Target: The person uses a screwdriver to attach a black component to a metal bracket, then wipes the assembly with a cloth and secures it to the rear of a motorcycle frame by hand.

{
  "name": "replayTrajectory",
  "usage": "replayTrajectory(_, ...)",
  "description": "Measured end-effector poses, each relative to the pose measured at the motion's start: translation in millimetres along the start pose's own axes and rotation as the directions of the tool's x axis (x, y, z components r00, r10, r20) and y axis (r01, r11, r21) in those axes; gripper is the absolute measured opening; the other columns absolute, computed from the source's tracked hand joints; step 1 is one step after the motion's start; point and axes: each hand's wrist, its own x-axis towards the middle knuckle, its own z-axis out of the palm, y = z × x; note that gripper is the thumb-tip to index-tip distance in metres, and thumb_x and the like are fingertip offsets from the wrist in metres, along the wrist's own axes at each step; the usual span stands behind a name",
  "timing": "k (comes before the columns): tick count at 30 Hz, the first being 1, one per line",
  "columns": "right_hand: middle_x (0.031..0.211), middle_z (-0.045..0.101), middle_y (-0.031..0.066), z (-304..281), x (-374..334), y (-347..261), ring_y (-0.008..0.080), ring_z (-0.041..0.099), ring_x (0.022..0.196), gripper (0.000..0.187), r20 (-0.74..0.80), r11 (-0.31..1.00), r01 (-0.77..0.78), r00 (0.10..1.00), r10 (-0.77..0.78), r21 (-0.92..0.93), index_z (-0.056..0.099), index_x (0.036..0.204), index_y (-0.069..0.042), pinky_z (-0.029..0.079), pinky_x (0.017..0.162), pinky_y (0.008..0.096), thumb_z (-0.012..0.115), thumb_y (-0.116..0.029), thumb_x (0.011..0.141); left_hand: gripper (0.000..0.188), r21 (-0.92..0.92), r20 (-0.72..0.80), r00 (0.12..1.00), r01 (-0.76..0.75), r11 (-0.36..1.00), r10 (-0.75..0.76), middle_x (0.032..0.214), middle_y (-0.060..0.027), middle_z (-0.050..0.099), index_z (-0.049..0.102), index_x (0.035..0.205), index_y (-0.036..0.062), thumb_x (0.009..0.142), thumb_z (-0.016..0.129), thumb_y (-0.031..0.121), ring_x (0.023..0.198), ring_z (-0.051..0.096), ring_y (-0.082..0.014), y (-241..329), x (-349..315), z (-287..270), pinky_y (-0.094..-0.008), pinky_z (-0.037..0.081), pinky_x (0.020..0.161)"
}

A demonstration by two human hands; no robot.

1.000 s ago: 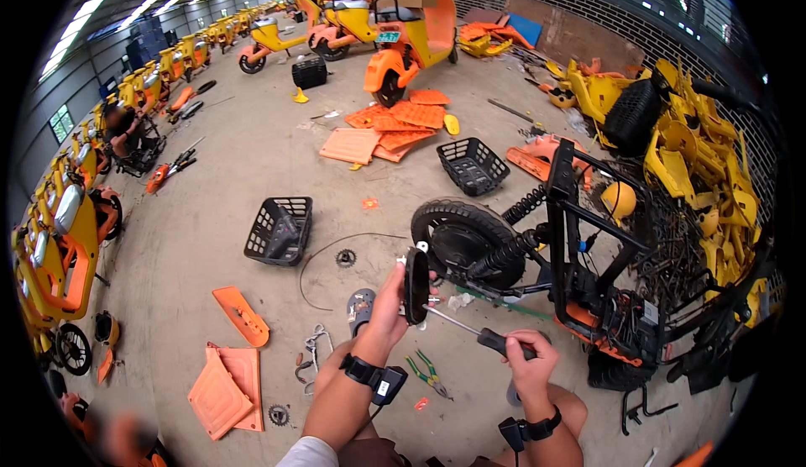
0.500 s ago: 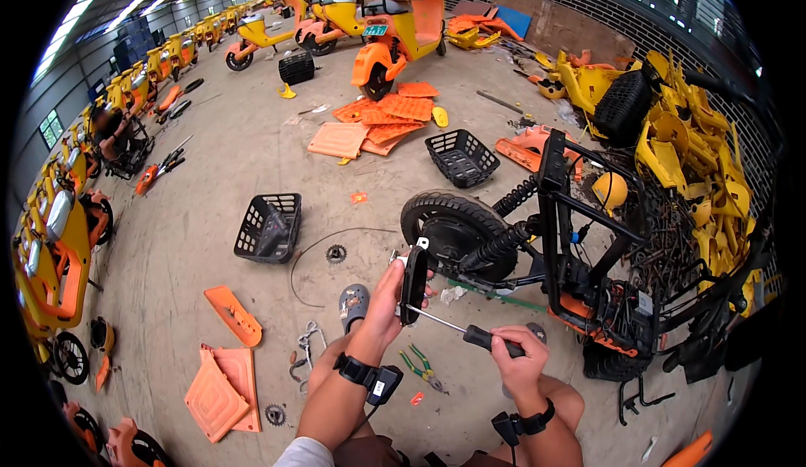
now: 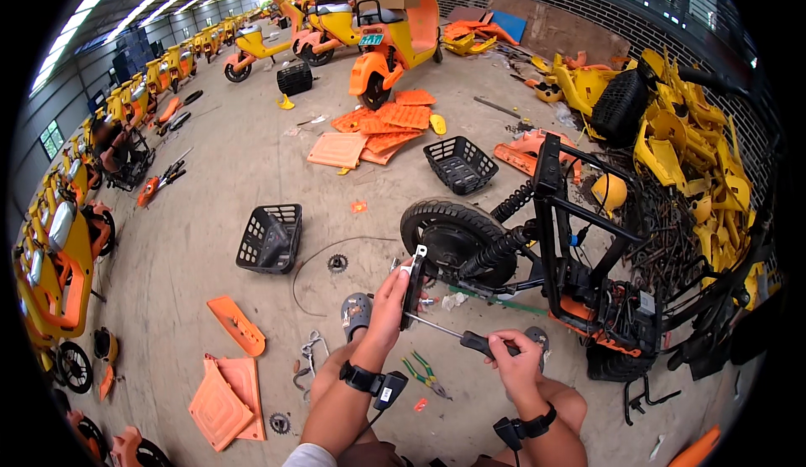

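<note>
My left hand [image 3: 388, 306] is closed around a narrow, long black part [image 3: 413, 289] with a light metal tab at its top; its exact kind cannot be made out. In my right hand [image 3: 517, 358] is a screwdriver [image 3: 475, 342], gripped by its dark handle. Its metal shaft points left and its tip meets the lower end of the black part. On the floor below lie pliers [image 3: 427, 375] with green and yellow handles. Just beyond my hands, a stripped scooter frame [image 3: 550, 215] lies with its rear wheel [image 3: 457, 236] towards me.
Two black baskets [image 3: 269, 238] [image 3: 460, 165] stand on the concrete floor. Orange panels [image 3: 222, 404] lie at lower left, near a small sprocket [image 3: 280, 422]. Yellow body panels [image 3: 676, 139] are heaped at right. Scooters [image 3: 390, 43] stand behind, and a person [image 3: 113, 144] sits far left.
The black part has turned more edge-on in my left hand. The screwdriver and my right hand have dropped slightly and shifted a little left, with the shaft still against the part.
</note>
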Motion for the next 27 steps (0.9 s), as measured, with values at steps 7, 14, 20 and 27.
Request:
replayTrajectory(7,0.073,0.066,0.0059,-9,3,1,0.0092,0.06,0.052,0.017,0.039,0.991,-0.132,0.99,0.132,-0.012,0.068,0.095,0.003,0.045,0.044,0.0202,0.063,-0.013,0.092,0.057,0.096,-0.023,0.999,0.036,0.995,-0.034,0.112,-0.0089,0.066,0.05,0.135,-0.0013,0.105,0.03,0.043,0.086,0.062,-0.0142,2,-2,6,-0.0274,0.051,0.071)
replayTrajectory(14,0.07,0.065,0.0066,-10,3,1,0.0101,0.059,0.049,0.019,0.107,0.983,-0.177,0.979,0.172,0.042,0.068,0.094,0.005,0.046,0.043,0.0214,0.061,-0.013,0.093,0.056,0.207,0.044,0.998,-0.053,0.977,0.045,0.111,-0.0095,0.067,0.05,0.136,-0.0033,0.105,0.031,0.039,0.085,0.061,-0.0135,4,-4,1,-0.0269,0.05,0.071)
replayTrajectory(20,0.071,0.065,0.0065,-11,3,3,0.0097,0.06,0.052,0.015,0.035,0.993,-0.117,0.993,0.116,0.022,0.069,0.093,0.005,0.047,0.048,0.0218,0.064,-0.01,0.09,0.054,0.148,0.08,0.997,-0.002,0.989,-0.01,0.111,-0.0114,0.065,0.048,0.137,-0.0029,0.105,0.033,0.038,0.086,0.062,-0.0157,6,-4,8,-0.0271,0.05,0.069)
replayTrajectory(27,0.079,0.068,0.0084,-8,-3,-10,0.0157,0.065,0.068,0.008,-0.019,0.89,0.317,0.94,-0.342,-0.329,0.069,0.087,0.001,0.049,0.058,0.0254,0.071,-0.003,0.079,0.051,0.115,0.099,0.994,0.031,0.993,-0.042,0.111,-0.0063,0.064,0.043,0.143,0.0042,0.106,0.032,0.037,0.085,0.063,-0.0122,0,1,9,-0.0243,0.049,0.065)
